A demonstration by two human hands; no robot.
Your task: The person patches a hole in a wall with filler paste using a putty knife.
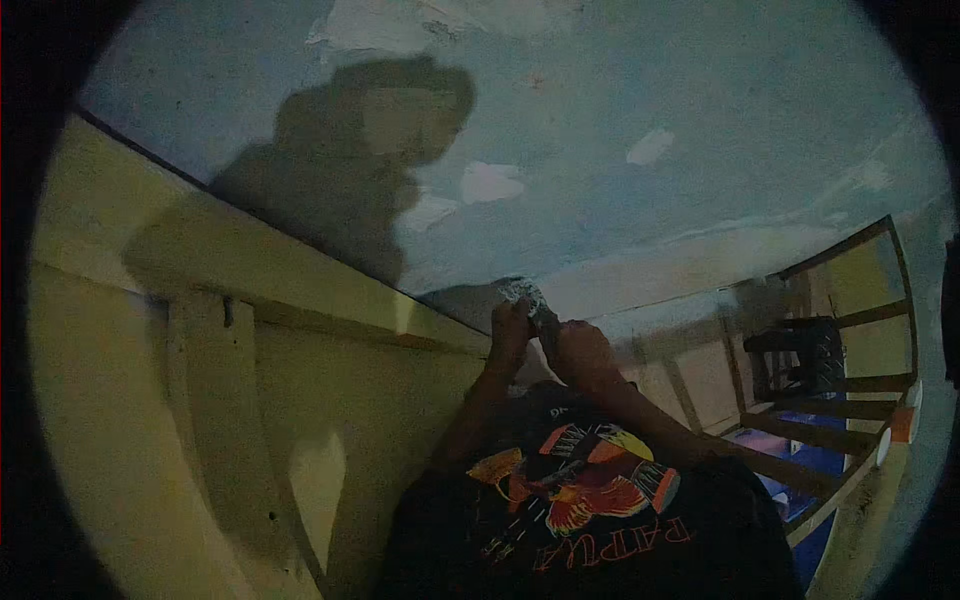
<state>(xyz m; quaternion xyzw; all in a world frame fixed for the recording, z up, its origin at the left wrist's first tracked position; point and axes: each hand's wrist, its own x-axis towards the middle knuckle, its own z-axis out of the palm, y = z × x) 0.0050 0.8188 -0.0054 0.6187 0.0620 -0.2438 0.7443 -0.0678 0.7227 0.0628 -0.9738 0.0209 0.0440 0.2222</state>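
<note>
Black printed shirt (560, 560) on your torso fills the lower middle, closest to the lens. Your left hand (510, 332) has its fingers closed around a crumpled silvery-white piece (521, 291), which sticks up above the fist, mid-view before you. Your right hand (588, 350) sits just beside it, fingers curled; can't tell if it grips the piece too. Yellow panelling (350, 310) runs along your left, patchy blue-grey wall (600, 110) beyond, wooden frame (878, 318) off right.
</note>
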